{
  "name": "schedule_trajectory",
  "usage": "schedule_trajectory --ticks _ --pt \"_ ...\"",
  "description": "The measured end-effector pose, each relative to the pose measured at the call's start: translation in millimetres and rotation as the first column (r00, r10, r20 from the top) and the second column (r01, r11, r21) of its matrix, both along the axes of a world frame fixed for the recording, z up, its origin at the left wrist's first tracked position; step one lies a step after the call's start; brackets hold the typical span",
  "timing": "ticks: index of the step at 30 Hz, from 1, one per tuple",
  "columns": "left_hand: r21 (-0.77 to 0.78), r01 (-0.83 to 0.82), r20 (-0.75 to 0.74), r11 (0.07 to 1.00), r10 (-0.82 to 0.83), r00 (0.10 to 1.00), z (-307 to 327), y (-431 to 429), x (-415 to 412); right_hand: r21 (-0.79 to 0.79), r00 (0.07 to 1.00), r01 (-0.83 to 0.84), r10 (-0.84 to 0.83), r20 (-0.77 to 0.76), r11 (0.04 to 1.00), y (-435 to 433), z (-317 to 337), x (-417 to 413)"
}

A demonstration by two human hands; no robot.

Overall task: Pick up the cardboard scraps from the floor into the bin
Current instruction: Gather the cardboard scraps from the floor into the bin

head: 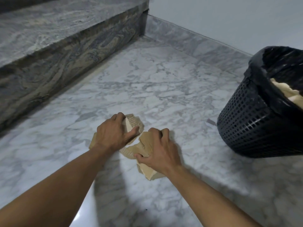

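Both hands were down on the scraps [131,151], a small pile on the marble floor [164,79], mid-view. Left hand [113,131] gripped the top scrap [133,123], fingers curled over its far edge & thumb pressed on its near side. Right hand [159,149] clawed over the tan middle scrap [146,142], fingertips & thumb curled onto it. More bits stuck out under the left wrist & below the right hand. Bin [246,122], black mesh w/ black liner [262,63], stood on the floor well to the right, apart from the pile, w/ pale stuff inside. Dark stone step [65,54] ran along the left; pale wall [229,17] behind.
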State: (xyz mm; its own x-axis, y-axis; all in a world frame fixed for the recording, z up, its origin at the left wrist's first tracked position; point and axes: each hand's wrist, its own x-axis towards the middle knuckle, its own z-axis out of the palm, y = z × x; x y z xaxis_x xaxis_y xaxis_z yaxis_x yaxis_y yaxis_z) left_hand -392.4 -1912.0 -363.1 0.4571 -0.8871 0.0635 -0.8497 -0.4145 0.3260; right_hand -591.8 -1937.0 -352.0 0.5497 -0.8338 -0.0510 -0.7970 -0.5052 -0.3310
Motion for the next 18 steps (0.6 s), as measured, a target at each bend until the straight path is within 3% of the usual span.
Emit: schedule_trajectory --ticks 5,9,12,18 --pt "-0.056 -0.092 -0.094 0.994 0.086 0.992 11.9 1.8 -2.5 0.159 0.998 0.069 -0.069 -0.006 0.985 -5.3 17.4 -7.3" --pt "-0.099 -0.032 -0.111 0.995 0.021 0.994 37.5 -10.8 -3.5 0.239 0.990 0.135 -0.143 0.016 0.962 -31.9 54.7 -31.8" --pt "-0.181 0.031 -0.068 0.983 -0.044 0.997 76.5 -39.0 -5.4 0.174 0.993 0.113 -0.118 0.018 0.978 -52.0 112.3 -43.0" --pt "-0.352 0.088 -0.059 0.932 -0.116 0.992 188.7 -108.2 -40.4 -0.121 0.995 0.095 -0.090 0.045 0.988 -87.7 253.2 -59.7"
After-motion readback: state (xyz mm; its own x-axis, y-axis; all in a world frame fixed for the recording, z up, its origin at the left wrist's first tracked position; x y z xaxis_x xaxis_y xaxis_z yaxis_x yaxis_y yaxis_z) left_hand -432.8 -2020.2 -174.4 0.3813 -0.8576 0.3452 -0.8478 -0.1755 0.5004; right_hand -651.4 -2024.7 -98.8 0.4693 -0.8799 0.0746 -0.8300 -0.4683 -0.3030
